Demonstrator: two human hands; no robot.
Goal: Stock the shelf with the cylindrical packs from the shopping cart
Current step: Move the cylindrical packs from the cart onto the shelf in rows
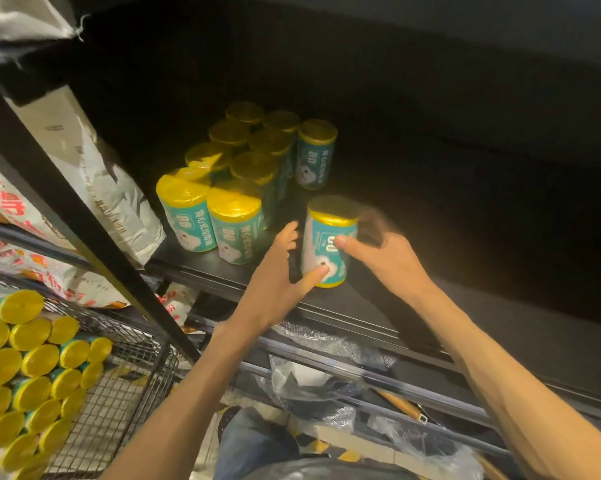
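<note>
From the left, my shopping cart [94,375] holds more yellow-capped packs. Standing packs [235,226] are grouped on the shelf [361,306]. To seat this pack [328,242] well, I should slide it upright against that group. My left hand [278,275] steadies it with the thumb, and my right hand [382,251], fingers blurred, seems to grasp it.

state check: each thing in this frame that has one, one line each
Pack at the front: upright on the shelf edge, apart from the rest, held on both sides.
Left hand: thumb and fingers on the pack's left side.
Right hand: grips the pack's right side; blurred.
Shelved packs: upright, clustered in rows.
Shelf: right part bare.
Cart: still loaded with packs lying down.
</note>
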